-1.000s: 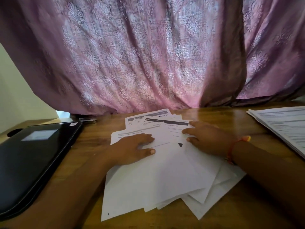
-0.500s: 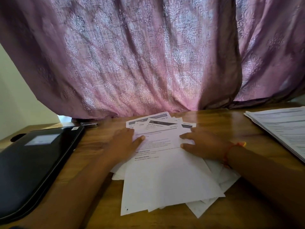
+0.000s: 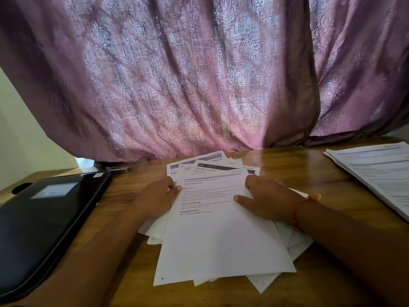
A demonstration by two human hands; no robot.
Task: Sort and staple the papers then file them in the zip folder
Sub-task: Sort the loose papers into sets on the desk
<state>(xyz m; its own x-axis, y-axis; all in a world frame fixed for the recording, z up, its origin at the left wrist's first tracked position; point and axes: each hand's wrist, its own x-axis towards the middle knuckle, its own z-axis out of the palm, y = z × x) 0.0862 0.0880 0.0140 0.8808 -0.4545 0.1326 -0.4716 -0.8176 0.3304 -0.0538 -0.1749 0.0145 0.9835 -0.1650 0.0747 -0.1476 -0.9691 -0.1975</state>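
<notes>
Fingers [image 3: 249,181] of both my hands lie fairly straight on the loose papers [image 3: 219,238], one hand at each side edge.

Left hand [image 3: 158,196] touches the top sheet's left edge, right hand [image 3: 267,199] rests flat on its right edge. The pile sits mid-table [image 3: 294,165]; since a moment ago it looks more gathered, with my hands moved out to the sides. Black zip folder [image 3: 44,224] lies closed at left, contents hidden. Stapler [image 3: 117,169] beyond it; another paper stack [image 3: 376,171] far right.

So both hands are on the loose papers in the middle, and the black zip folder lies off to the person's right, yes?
Not quite: the head view shows the black zip folder on the person's left. Both the left hand and right hand do rest on the loose papers.
</notes>
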